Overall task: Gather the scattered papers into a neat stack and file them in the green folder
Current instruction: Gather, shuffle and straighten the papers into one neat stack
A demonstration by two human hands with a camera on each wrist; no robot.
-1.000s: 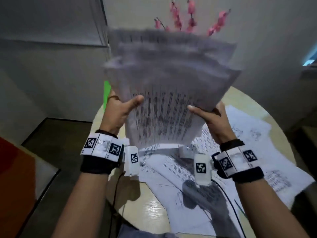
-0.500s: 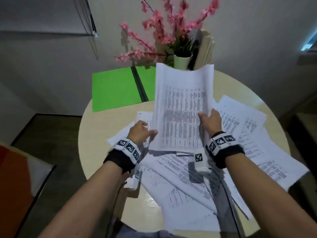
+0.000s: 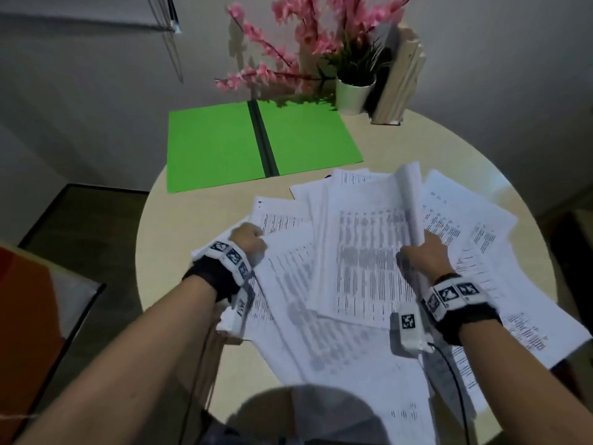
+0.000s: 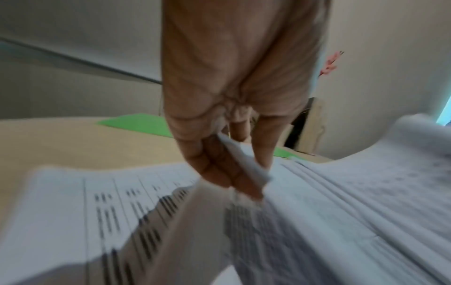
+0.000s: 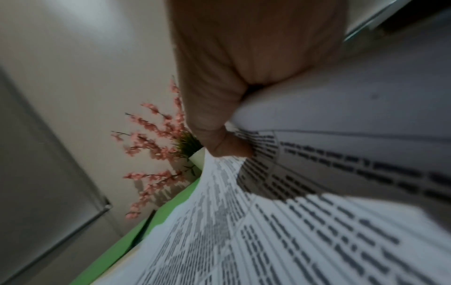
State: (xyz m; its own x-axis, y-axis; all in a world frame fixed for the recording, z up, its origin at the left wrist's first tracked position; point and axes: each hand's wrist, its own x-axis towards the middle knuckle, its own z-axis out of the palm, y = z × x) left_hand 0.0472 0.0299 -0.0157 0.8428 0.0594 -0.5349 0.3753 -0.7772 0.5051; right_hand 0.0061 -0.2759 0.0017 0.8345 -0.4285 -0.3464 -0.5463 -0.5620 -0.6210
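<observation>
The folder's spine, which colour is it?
Dark, near black, between bright green covers of the folder; head view shows it best.

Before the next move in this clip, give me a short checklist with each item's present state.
1. Green folder open and flat on the table: ok.
2. Folder free of papers: ok.
3. Left hand grips a sheet edge: ok.
4. Right hand holds the raised bundle: ok.
5. Bundle edges squared: not ok, sheets fan out.
6. All loose papers gathered: not ok, many lie spread around.
</observation>
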